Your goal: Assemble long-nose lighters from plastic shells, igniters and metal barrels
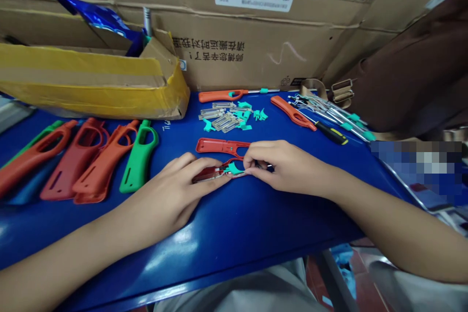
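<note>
A red lighter shell half [206,175] lies on the blue table with a teal trigger [234,169] set in it. My left hand [179,187] is closed on its handle end, thumb and forefinger along the sides. At its front end, by the trigger, my right hand [285,163] pinches with the fingertips together; what is between them is hidden. Just behind lies another red shell half [212,146], inner side up, its front partly covered by my right hand. Further back are clear plastic lighter tanks [224,122] and loose teal triggers [260,115].
Several coloured lighter shells [141,161] lie at the left, before a yellow-taped box [139,100]. Behind lie an orange lighter [219,96], an orange shell [292,113], a screwdriver [331,132] and metal lighter tubes [340,116]. A large carton [256,44] walls the back.
</note>
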Motion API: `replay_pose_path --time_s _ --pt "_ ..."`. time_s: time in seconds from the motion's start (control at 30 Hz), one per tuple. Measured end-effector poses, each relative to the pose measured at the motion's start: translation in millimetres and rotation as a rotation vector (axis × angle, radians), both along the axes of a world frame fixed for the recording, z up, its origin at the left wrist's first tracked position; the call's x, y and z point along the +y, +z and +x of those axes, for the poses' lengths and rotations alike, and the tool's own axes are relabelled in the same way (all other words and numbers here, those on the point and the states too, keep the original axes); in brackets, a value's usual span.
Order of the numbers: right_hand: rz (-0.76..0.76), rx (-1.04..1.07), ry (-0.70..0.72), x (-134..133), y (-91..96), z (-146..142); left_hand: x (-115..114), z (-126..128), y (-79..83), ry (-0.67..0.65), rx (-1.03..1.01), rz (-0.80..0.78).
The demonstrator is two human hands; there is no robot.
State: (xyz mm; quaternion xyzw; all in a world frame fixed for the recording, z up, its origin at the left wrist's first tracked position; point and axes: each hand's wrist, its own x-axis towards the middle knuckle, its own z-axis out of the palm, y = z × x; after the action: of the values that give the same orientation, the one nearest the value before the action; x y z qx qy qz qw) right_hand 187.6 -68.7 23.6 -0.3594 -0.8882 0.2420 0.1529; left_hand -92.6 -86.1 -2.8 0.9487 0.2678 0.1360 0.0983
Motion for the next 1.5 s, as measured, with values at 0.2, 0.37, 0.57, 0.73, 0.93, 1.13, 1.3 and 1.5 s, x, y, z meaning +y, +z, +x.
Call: replay_pose_path --time_s 0.2,0.37,0.57,0.73,0.93,1.13,1.3,1.5 --pt "-0.032 0.021 0.020 2.3 1.5 -0.7 0.8 1.2 1.6 -0.027 -0.010 0.050" --pt "-0.010 -0.036 0.070 3.4 6.6 -1.2 0.4 0.8 1.4 -0.029 0.010 0.048" --pt "-0.083 -0.002 0.136 6.9 13.5 1.3 1.0 2.1 -0.5 -0.036 -0.002 0.082" --pt "-0.121 0.106 0.068 8.9 3.2 5.6 -1.3 3.2 0.7 -0.019 0.038 0.069" --pt "-0.056 0.094 0.121 3.6 1.7 10.3 -4.1 1.8 3.9 0.010 0.045 0.046" --pt "0.071 -0.009 0.104 -2.9 -0.5 8.2 -3.6 1.2 1.0 -0.010 0.023 0.080" --pt "0.075 0.024 0.070 -1.0 -7.9 3.8 -2.4 1.0 -5.1 -0.003 0.033 0.109" --pt "0.084 0.048 0.052 0.0 -10.9 5.3 -2.4 -0.5 -5.4 -0.002 0.043 0.109"
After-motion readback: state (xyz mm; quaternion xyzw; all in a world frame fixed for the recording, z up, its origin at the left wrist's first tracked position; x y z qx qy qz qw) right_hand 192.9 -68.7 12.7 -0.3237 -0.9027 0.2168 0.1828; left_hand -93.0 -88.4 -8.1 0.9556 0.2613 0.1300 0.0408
